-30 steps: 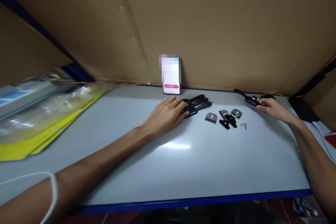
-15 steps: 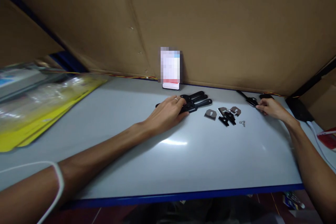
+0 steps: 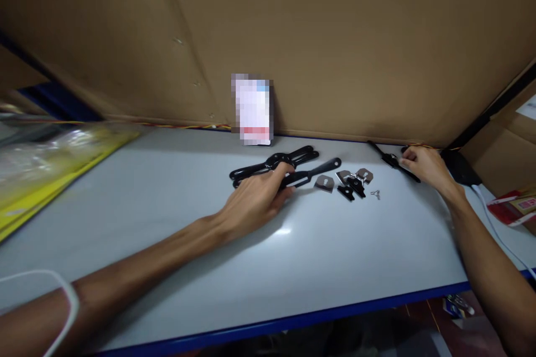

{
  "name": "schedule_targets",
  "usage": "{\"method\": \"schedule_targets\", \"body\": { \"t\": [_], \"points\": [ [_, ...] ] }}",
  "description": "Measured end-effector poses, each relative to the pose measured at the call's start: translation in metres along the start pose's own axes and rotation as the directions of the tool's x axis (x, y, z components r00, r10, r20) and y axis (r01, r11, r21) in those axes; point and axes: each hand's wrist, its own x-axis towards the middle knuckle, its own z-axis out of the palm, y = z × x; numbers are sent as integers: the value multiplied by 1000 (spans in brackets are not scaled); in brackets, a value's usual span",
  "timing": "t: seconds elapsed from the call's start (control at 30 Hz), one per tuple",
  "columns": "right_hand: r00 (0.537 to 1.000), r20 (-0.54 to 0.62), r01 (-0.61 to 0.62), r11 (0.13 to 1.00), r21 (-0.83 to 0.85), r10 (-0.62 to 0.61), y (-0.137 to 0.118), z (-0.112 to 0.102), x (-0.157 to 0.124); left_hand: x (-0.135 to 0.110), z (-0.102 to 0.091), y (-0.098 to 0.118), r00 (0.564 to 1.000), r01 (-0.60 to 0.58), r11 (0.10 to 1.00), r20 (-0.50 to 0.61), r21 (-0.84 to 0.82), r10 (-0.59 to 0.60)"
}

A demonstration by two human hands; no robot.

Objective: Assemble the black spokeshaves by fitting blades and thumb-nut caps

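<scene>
My left hand [image 3: 259, 189] grips a black metal spokeshave body [image 3: 324, 166], its looped handle end pointing right. Two or so more black spokeshave bodies [image 3: 251, 169] lie just behind those fingers, partly covered. To the right are several grey blades [image 3: 324, 183] with keyhole slots, black cap pieces [image 3: 346, 193] and a small silver wing screw [image 3: 376, 194]. Farther right, another spokeshave [image 3: 391, 160] rests on the table beside my right hand [image 3: 425, 163]. The right fingers are bent together near a black thing mostly hidden behind them; what they hold is unclear.
A lit phone [image 3: 253, 114] leans against the cardboard wall [image 3: 335, 50]. Plastic packaging with a yellow edge [image 3: 71, 175] lies at left. At right are a black box-like object [image 3: 458, 166] with a white cable and a red-and-white packet [image 3: 508, 206]. The table's blue edge [image 3: 293, 329] runs in front.
My left hand has drawn one spokeshave body toward me, apart from the others. My right hand has moved off the spokeshave at the right, whose near handle now shows. The view has shifted right.
</scene>
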Motion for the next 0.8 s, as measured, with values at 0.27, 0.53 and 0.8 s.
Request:
{"method": "schedule_targets", "body": {
  "t": [0.27,0.53,0.8],
  "points": [
    [978,75,188,977,97,-195,-62,5,-28,-28,1,40,930,-275,947,204,-165,305],
    [972,109,195,974,112,-207,-81,15,-39,-32,1,49,917,-316,939,212,-135,339],
    [987,108,73,938,340,-116,-84,23,-28,-30,0,46,887,-368,922,252,-117,386]
  ]
}}
